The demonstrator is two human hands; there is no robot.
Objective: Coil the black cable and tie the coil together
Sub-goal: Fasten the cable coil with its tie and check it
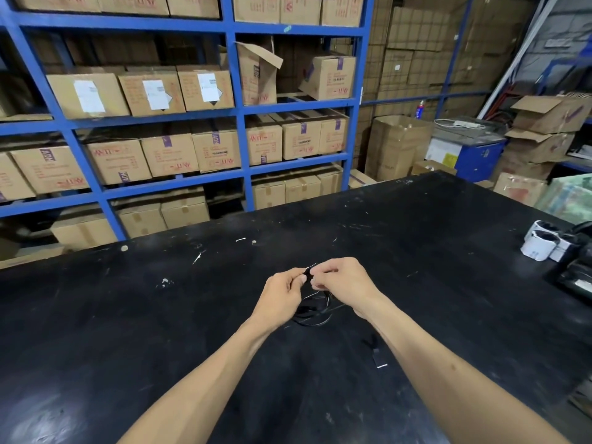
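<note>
My left hand (282, 291) and right hand (339, 280) pinch a tie (309, 271) atop the black cable (312, 312); below, black desk (192, 315); beyond, blue shelves (237, 100).

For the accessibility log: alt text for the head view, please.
Both hands, left and right, pinch a tie above a coiled black cable over a black table. Blue shelves of boxes stand behind.

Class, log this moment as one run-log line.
stage: tying coil | left hand: pinches tie | right hand: pinches tie | black cable: coiled, hanging under hands | table: black
</note>
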